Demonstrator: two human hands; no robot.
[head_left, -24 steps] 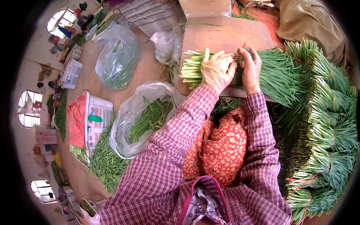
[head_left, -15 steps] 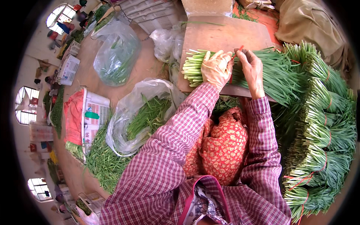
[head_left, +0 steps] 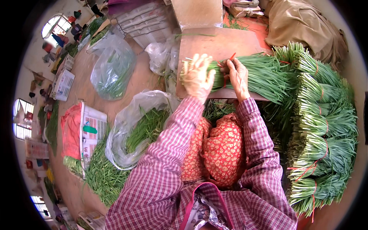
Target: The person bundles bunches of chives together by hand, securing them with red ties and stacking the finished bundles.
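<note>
A bunch of garlic chives (head_left: 260, 73) lies across a board (head_left: 214, 40) in front of me, pale stems to the left and long green leaves to the right. A red tie (head_left: 233, 56) runs round it near the stem end. My right hand (head_left: 237, 76) has thumb and fingers closed on this tie, its end sticking up above them. My left hand (head_left: 198, 76), blurred, is over the stem ends with its fingers spread. It covers most of the stems; whether the palm presses on them I cannot tell.
Tied chive bundles (head_left: 322, 126) are stacked at my right. On the left are an open plastic bag of loose greens (head_left: 147, 126), a closed clear bag (head_left: 114, 71), a white crate with red cloth (head_left: 94, 122) and a heap of leaves (head_left: 105, 172). Brown cloth (head_left: 303, 30) lies at far right.
My left hand has left the tied part, moved left to the stem ends, and its fingers have spread. My right hand stays at the red tie. The whole view has shifted a little.
</note>
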